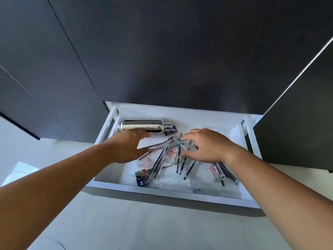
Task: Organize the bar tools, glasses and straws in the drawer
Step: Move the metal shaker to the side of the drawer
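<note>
Head view: white drawer (162, 191) stands pulled out below dark cabinet fronts (162, 51), w/ pale floor (144, 224) nearer the camera.

L hand (128, 146) reaches in w/ fingers fairly straight and spread, thumb held apart. The grip is wide and holds nothing. Steel shaker (144, 125) lies on its side just beyond the L fingertips, along the drawer's back wall. The fingertips overlap its lower edge, but can't tell if they touch. Blue tag (171, 131) sits at the shaker's cap end, on the far side btwn the two hands.

R hand (209, 147) is palm down, fingers bent claw-like over the scattered straws (189, 169) and a strip of clear wrap. Thumb and index are near each other w/ wrap and straws btwn them. Can't tell whether they actually pinch anything or just rest on the pile. More straws fan out from under the R palm toward the drawer front.

Measuring glass (172, 153) w/ red print lies on its side btwn the hands, just off the R thumb. Second glass (143, 161) lies just below the L thumb. Third glass (216, 171) lies under the R wrist, partly hidden. Clear bag (173, 182) w/ a blue-red label (141, 177) lies at the drawer front, wrist-side of both hands.
</note>
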`<control>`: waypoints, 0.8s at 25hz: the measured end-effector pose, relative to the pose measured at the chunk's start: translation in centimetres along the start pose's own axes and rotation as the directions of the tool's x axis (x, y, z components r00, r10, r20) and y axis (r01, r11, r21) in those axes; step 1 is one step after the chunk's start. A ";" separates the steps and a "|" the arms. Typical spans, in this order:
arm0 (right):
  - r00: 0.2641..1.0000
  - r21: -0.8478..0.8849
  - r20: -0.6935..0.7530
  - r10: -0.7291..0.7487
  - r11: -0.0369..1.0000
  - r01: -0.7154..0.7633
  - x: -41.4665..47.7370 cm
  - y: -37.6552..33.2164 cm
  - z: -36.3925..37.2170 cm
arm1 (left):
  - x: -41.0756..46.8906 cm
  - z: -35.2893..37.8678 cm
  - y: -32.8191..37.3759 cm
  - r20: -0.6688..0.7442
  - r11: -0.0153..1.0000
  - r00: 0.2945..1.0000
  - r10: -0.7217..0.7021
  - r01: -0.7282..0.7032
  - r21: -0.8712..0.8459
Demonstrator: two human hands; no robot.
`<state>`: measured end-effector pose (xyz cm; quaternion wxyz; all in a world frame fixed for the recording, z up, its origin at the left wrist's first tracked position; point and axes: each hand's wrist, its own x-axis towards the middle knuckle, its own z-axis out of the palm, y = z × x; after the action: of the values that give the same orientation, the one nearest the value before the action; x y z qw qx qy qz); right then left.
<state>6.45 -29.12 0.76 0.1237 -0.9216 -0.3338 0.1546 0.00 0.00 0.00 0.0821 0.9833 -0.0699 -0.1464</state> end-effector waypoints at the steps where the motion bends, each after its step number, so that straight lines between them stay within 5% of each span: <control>1: 1.000 -0.001 -0.005 -0.020 1.000 0.020 0.5 0.1 1.2 | 0.3 1.0 -0.5 -0.023 1.000 1.000 -0.013 0.013 -0.006; 20: 0.992 -0.044 -0.117 -0.055 0.998 0.050 -0.1 2.4 4.5 | 8.3 4.1 -2.4 -0.254 0.932 0.953 -0.163 0.233 0.277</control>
<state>6.09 -30.40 -4.11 0.1282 -0.9224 -0.3531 0.0896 6.90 0.45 -6.64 -0.0778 0.9964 0.0183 -0.0281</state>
